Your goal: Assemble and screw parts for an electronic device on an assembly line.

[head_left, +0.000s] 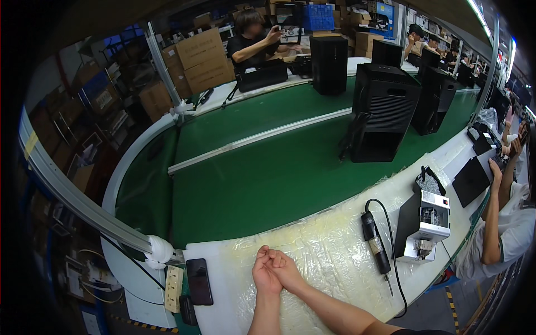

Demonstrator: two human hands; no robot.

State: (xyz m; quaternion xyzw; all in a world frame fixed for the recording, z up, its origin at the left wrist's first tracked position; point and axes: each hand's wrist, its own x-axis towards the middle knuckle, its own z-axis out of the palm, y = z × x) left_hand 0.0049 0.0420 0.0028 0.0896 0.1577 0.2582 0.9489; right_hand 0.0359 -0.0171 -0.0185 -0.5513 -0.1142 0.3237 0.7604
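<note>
My left hand [264,274] and my right hand [287,272] rest together over the film-covered worktop [329,268], fingers curled in and pressed against each other. No object shows in either one; the insides of the palms are hidden. Left of them lies a dark smartphone [200,282]. To the right, an electric screwdriver [375,241] with a black cable lies on the film, its bit pointing toward me. Beside it stands a silver and black screw feeder [434,223]. Just behind the feeder is a black tray of small screws [429,181].
A green conveyor [251,190] runs past the worktop, split by a pale rail [262,139]. Black computer cases [385,111] stand on it. A beige power strip [173,289] sits by the metal post. One person [254,44] works opposite; another [499,234], at right, holds a black panel [470,181].
</note>
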